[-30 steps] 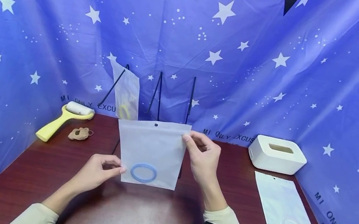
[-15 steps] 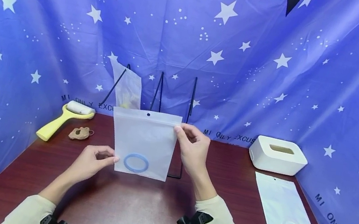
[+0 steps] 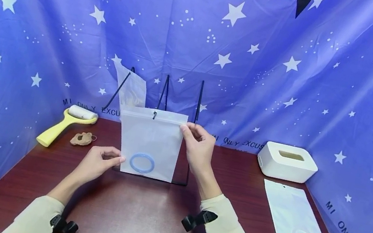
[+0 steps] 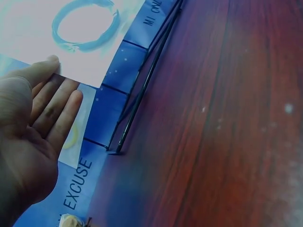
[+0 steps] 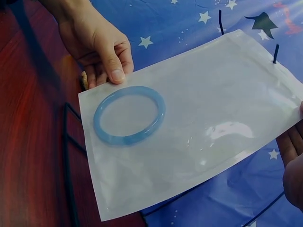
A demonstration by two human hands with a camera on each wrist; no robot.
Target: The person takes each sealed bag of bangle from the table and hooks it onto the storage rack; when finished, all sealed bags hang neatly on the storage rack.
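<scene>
A blue curtain (image 3: 184, 41) w/ stars is hanging behind the desk (image 3: 137, 224). At far L, a yellow lint roller (image 3: 56, 129) is lying w/ a small brown trinket (image 3: 83, 138) near it. At far R, a white tissue box (image 3: 287, 167) is standing toward the back, and a flat bag (image 3: 293, 214) w/ a pale ring inside is lying in front of it. In the mid. a black rack (image 3: 200, 98) is standing; a 2nd bag (image 3: 135, 90) is hanging on its L side, its yellow item (image 4: 72, 137) showing in the L wrist view. The white bag (image 3: 152, 139) is overlapping that one's lower part and blocking much of the rack.

The white bag is hanging upright btwn both hands, a blue ring (image 3: 140, 171) sitting near its bottom, and a hook tip (image 3: 154, 115) is poking thru its top hole. Its lower edge is lining up w/ the rack's base; can't tell if touching. L grip (image 3: 97, 162) is pinching the lower L edge, just beside the blue ring; R grip (image 3: 199, 147) is pinching the upper R edge, thumb in front.
</scene>
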